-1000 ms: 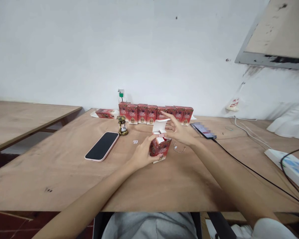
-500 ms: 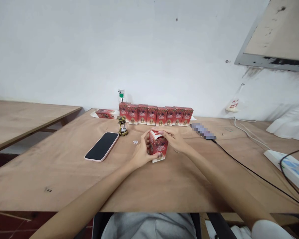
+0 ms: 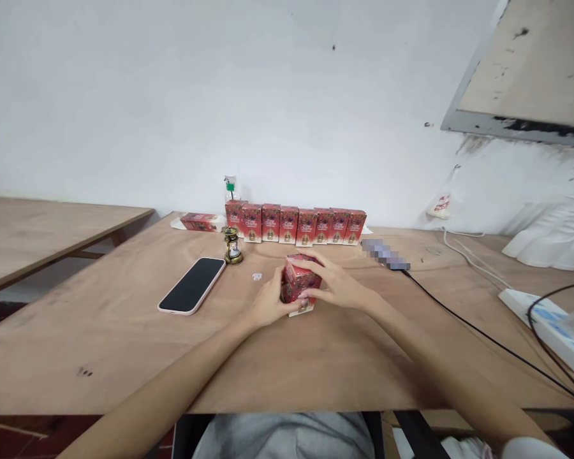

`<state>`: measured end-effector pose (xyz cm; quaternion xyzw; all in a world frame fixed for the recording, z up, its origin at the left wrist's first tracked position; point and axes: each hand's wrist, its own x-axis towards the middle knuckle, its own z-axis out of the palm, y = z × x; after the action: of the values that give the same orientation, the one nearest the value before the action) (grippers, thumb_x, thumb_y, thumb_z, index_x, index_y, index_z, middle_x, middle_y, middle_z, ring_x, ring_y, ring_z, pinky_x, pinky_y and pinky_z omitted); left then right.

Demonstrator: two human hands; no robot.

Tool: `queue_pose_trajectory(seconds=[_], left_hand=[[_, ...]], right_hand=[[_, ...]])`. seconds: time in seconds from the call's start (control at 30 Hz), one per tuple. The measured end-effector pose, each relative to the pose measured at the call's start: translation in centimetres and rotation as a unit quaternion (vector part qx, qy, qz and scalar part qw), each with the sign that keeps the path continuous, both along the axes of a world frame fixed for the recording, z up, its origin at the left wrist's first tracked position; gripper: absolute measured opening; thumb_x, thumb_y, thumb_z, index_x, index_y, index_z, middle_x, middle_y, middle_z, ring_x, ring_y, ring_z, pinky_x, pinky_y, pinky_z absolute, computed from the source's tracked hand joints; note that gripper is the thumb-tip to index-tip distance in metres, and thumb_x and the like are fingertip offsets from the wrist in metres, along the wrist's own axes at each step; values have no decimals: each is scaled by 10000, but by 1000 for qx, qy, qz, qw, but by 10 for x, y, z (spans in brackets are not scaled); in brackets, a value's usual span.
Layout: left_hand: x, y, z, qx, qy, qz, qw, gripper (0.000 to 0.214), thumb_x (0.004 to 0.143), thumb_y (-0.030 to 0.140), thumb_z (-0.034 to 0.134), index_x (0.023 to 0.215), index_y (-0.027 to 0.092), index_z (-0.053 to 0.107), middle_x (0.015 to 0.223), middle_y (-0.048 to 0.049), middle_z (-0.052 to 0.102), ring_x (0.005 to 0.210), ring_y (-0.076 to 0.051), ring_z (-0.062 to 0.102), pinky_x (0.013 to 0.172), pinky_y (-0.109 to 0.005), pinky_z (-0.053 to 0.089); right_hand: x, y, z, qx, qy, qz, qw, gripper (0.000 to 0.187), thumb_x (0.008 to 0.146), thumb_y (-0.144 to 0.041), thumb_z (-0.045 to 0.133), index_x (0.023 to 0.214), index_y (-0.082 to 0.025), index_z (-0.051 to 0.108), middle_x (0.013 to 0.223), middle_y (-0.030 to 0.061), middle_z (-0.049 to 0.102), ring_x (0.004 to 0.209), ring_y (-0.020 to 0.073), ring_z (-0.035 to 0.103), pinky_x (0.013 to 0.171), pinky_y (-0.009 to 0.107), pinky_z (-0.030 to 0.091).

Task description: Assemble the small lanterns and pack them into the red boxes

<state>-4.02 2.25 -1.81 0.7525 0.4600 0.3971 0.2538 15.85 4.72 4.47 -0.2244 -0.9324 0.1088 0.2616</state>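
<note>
A small red printed gift box (image 3: 295, 274) stands upright on the wooden table in front of me, its top closed. My left hand (image 3: 272, 299) wraps round its left side, thumb across the lower front. From the right, my right hand (image 3: 333, 280) grips the same box, with the thumb on the front and the fingers over the top and far side, hiding part of it. Behind, several matching red boxes (image 3: 288, 224) stand in a row near the wall. A small bronze-coloured lantern (image 3: 233, 247) stands to the left of my hands.
A pink-cased phone (image 3: 192, 285) lies left of my hands, near a small white tag (image 3: 257, 276). One red box (image 3: 198, 222) lies on its side at the back left. To the right are a blurred device (image 3: 386, 254) with a black cable and a white power strip (image 3: 550, 328).
The box's top flap, partly raised before, is now closed. My right hand has moved from the top edge down, its thumb now on the box's front.
</note>
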Motion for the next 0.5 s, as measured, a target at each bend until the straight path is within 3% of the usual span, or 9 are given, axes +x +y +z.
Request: queue_pose_trajectory(seconds=[0.13, 0.27, 0.4, 0.5], left_hand=[[0, -1, 3, 38, 71, -15, 997, 894, 636, 558, 730, 1346, 182, 336, 1300, -155, 519, 1174, -334, 518, 953, -474, 436], [0, 1, -1, 58, 153, 7, 986, 871, 706, 547, 672, 1389, 152, 303, 1370, -187, 449, 1258, -350, 433, 1034, -521, 350], [2, 2, -5, 80, 214, -10, 973, 688, 767, 451, 618, 1346, 170, 375, 1386, -156, 439, 1302, -319, 394, 1070, -491, 324], [3, 2, -5, 83, 233, -24, 969, 613, 796, 413, 583, 1327, 166, 404, 1387, -157, 443, 1315, -308, 384, 1071, -476, 329]], right_hand=[[14, 9, 10, -21, 41, -72, 996, 835, 712, -423, 731, 1420, -296, 305, 1318, 100, 445, 1217, 270, 481, 1025, 467, 413], [64, 41, 38, 12, 40, -212, 976, 782, 647, -358, 766, 1343, -244, 427, 1203, 100, 467, 1130, 278, 513, 1010, 455, 415], [132, 94, 72, 62, -6, -374, 925, 732, 513, -226, 803, 1200, -222, 551, 1095, 92, 491, 1058, 283, 521, 972, 423, 425], [170, 137, 82, 68, -4, -487, 871, 745, 490, -209, 791, 1192, -207, 543, 1058, 97, 506, 979, 276, 537, 903, 428, 447]])
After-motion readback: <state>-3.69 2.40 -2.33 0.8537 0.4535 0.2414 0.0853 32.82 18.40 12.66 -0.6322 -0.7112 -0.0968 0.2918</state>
